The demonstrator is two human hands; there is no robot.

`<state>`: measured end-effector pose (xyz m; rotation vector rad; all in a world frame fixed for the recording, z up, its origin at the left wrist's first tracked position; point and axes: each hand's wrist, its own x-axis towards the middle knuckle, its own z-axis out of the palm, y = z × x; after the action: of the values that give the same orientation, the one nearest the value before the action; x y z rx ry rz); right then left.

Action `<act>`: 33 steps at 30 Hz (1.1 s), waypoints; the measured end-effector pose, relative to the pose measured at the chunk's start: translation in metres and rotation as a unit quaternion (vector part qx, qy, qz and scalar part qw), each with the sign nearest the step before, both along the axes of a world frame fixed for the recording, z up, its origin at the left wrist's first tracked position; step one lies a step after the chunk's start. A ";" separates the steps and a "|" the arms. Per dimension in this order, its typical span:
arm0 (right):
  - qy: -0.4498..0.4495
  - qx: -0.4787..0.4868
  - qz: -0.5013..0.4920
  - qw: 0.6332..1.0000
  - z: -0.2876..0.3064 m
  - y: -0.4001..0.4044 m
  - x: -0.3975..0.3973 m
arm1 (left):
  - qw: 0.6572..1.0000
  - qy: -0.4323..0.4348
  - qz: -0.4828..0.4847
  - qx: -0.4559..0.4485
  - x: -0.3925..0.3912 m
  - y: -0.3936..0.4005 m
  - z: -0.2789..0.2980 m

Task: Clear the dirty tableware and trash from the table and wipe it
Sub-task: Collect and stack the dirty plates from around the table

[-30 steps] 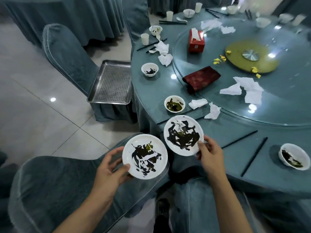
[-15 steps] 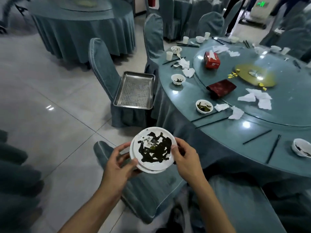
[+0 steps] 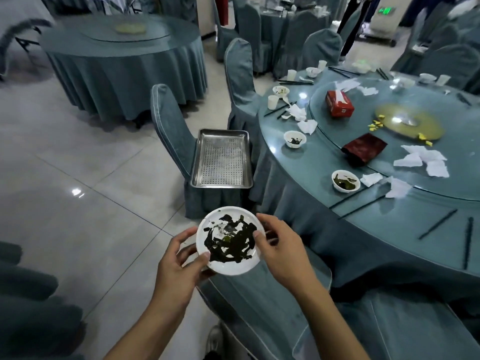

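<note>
We hold the round white plate, smeared with dark sauce, between both hands: our left hand grips its near-left rim with the thumb curled on top, and our right hand pinches its right rim with thumb and fingers. The plate faces up, slightly tilted toward us; being round, it has no long axis. It hangs over the blue covered chair, beside the round blue table, and near the perforated steel tray on another chair. We cannot tell if a second plate lies below it; our left fingers under the plate are hidden.
</note>
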<state>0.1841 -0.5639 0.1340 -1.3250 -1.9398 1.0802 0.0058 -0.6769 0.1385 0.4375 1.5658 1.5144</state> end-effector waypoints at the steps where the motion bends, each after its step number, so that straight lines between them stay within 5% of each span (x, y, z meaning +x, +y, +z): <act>1: -0.013 0.023 -0.001 1.000 -0.001 0.009 -0.013 | 1.000 0.000 -0.004 -0.002 -0.014 0.010 0.000; 14: -0.193 0.183 0.000 0.964 0.001 0.143 -0.166 | 1.000 -0.002 -0.004 -0.002 -0.203 0.132 0.006; 19: -0.277 0.181 -0.026 0.943 -0.019 0.186 -0.220 | 0.999 -0.001 -0.035 -0.010 -0.273 0.188 -0.009; 33: -0.321 0.115 -0.105 0.934 -0.039 0.300 -0.327 | 0.993 -0.026 -0.114 -0.019 -0.390 0.359 -0.027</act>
<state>-0.1432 -0.2640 0.0952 -1.8470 -2.2067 0.3090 -0.3845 -0.3182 0.1113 0.5321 1.4493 1.3102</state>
